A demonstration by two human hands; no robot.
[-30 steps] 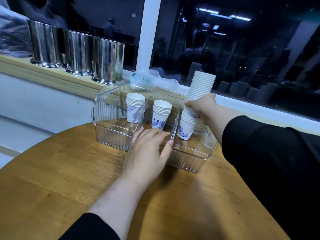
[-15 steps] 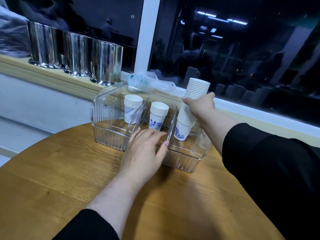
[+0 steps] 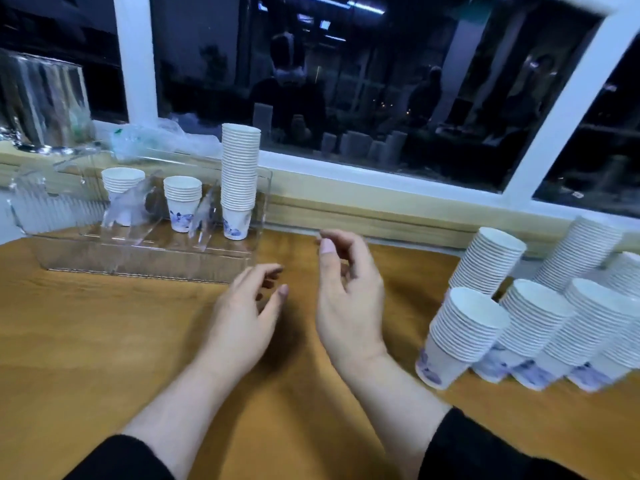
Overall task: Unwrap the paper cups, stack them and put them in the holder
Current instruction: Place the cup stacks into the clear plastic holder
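Wooden table (image 3: 104, 341) under a dark window (image 3: 381, 81); both hands, left (image 3: 242, 320) and right (image 3: 349, 303), loose, holding nothing

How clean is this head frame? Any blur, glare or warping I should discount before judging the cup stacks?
Head view: motion blur smears the leaning white paper cup stacks at right and the clear ribbed plastic holder at left; the tall white cup stack in it reads fairly sharp. Wide-angle warping bends the white window frame. The dark window glass carries ceiling-light reflections.
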